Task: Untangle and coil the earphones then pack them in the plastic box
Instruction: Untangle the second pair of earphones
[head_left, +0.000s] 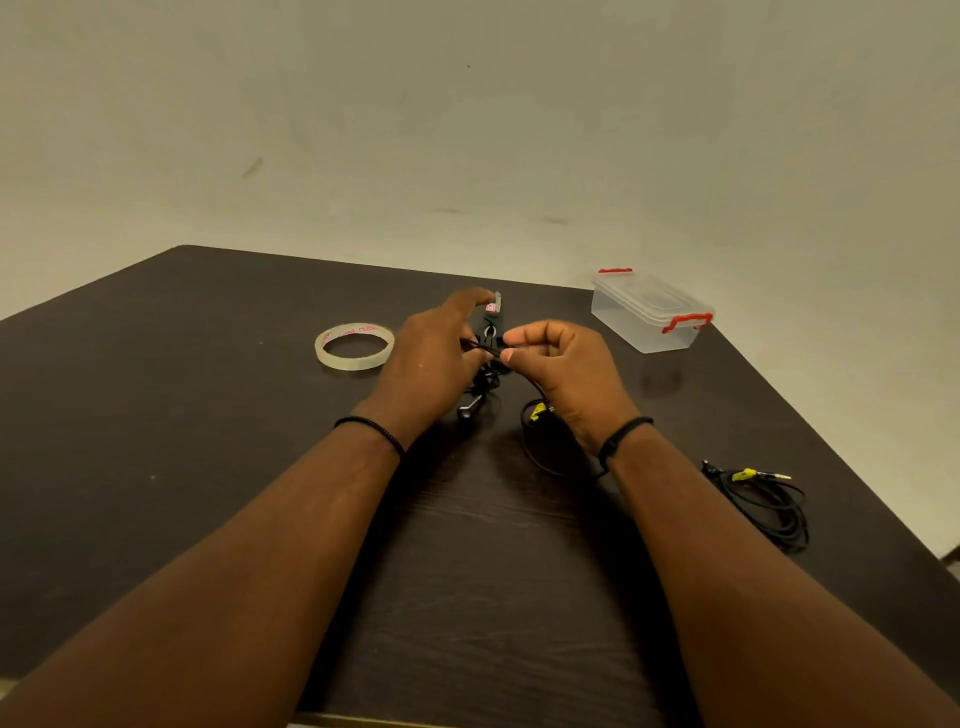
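Observation:
Black earphones (485, 387) hang tangled between my two hands above the middle of the dark table (208, 415). My left hand (431, 358) grips the bundle from the left, and an earbud dangles below it. My right hand (558, 369) pinches the cord between thumb and fingers. More of the cord, with a yellow tag, loops on the table under my right wrist. The clear plastic box (649, 314) with red latches stands closed at the back right, apart from both hands.
A roll of clear tape (354, 345) lies left of my left hand. A small black cutter (493, 312) lies just behind my fingers. A second black cable (763, 501) with a yellow tag lies coiled near the right table edge.

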